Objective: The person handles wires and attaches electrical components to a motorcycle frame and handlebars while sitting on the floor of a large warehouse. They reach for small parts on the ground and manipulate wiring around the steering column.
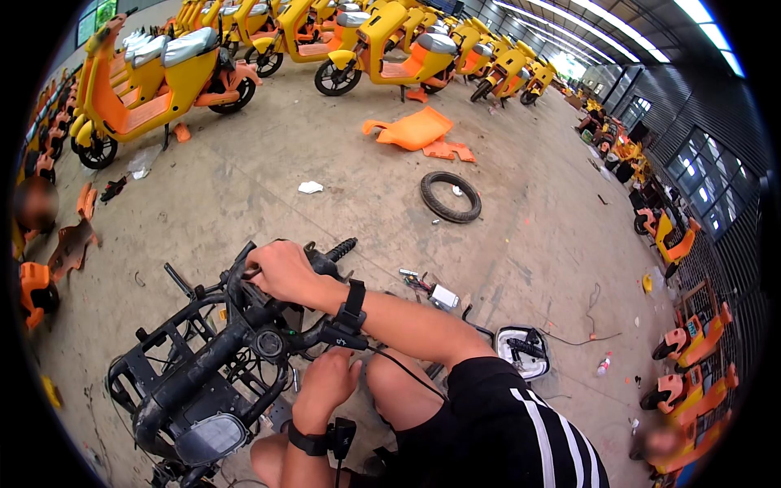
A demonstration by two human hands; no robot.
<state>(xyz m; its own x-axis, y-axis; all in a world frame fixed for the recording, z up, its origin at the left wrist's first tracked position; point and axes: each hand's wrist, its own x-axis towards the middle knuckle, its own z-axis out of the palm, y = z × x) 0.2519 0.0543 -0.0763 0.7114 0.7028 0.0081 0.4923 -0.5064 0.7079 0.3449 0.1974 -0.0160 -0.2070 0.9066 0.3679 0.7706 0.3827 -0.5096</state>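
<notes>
A stripped black scooter frame [195, 366] fills the lower left, its tubes, brackets and loose wires bare. My right hand [285, 272] reaches across to its far side, fingers bent over a black part beside the handlebar; their tips are partly hidden. Just past that hand a black ribbed handlebar grip [342, 249] sticks out. Lower down, close to the frame's near side, my left hand [328, 381] is curled with its thumb along the side; what it holds, if anything, is hidden. A slim silvery piece [294, 376] shows beside it. Both wrists wear black straps with small devices.
A tire [451, 197] lies on the concrete ahead, with orange body panels [413, 130] beyond it. Right of my arm are a small white-and-silver wired part [443, 296] and a white shell [523, 352]. Yellow scooters [163, 89] stand in rows at the back; more line the right wall.
</notes>
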